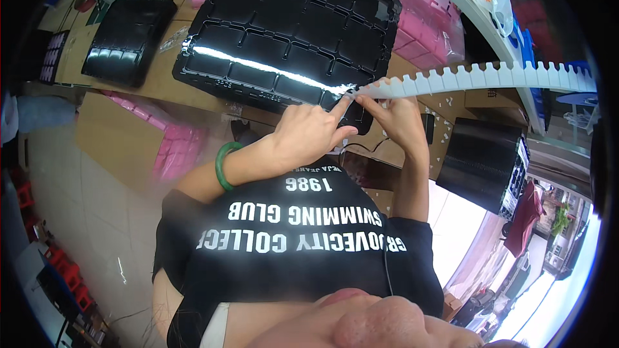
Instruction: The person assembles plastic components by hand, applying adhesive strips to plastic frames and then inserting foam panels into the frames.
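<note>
White toothed plastic strip [477,77], comb-like, notches along its upper edge; runs from the hands out to the right, above the bench edge, bending with the lens. Its near end sits at the front right corner of a large black compartment tray [290,32]. Right hand [400,119] fingers closed on the strip's end from below, pinching it. Left hand [309,132] alongside, fingers curled, index fingertip pressed onto the strip's end where it meets the tray corner; the two hands touch or nearly touch, cannot tell which. Green bangle [224,166] on the left wrist. Tray lies flat on the brown bench [116,135], many rectangular pockets, a bright glare stripe across its front rows. Second, smaller black tray stack [129,38] to the left, well apart from the large one. Pink boxes [419,32] bunched behind and to the right of the large tray; more pink ones [174,145] lower left, blurred. Black ribbed stack [483,161] to the right of the hands, below the strip. Small white bits [445,122] scattered on the bench between the right hand and that stack. Person's black shirt with white lettering [296,232] fills the lower middle. Pale floor [90,219] to the left.
</note>
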`<action>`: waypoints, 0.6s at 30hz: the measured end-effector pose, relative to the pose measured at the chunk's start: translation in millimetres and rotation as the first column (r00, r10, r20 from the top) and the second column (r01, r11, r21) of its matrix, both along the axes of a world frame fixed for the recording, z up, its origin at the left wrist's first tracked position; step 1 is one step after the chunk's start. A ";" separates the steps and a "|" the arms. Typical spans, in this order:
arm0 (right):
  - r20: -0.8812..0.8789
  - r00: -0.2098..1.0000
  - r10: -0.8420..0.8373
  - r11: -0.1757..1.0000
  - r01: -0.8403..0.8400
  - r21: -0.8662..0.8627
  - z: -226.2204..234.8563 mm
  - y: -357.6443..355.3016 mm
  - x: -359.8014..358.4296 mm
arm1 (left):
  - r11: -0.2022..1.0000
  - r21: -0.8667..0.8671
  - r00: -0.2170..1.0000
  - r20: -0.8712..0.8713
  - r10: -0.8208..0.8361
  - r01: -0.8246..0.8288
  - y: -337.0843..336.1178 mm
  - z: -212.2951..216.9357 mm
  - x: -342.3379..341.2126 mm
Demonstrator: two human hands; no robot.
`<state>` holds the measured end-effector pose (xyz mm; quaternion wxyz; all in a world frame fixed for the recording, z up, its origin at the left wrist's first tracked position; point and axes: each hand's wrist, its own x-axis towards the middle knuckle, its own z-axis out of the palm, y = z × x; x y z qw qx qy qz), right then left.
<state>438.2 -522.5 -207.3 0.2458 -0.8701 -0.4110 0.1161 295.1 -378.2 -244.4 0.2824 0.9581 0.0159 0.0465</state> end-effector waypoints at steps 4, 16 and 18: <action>0.125 0.990 0.071 0.985 -0.089 0.150 -2.3 -11.3 -16.2 | 0.978 -0.186 0.995 0.037 -0.088 0.093 17.2 3.8 -17.0; -0.004 0.983 -0.182 0.979 0.181 0.093 -19.2 13.1 -0.3 | 0.994 -0.092 0.993 0.109 -0.048 0.058 21.4 -6.0 3.1; 0.048 0.977 -0.208 0.975 0.204 0.086 -25.0 8.8 2.7 | 0.997 -0.026 0.993 0.094 -0.075 0.078 17.2 -5.9 7.4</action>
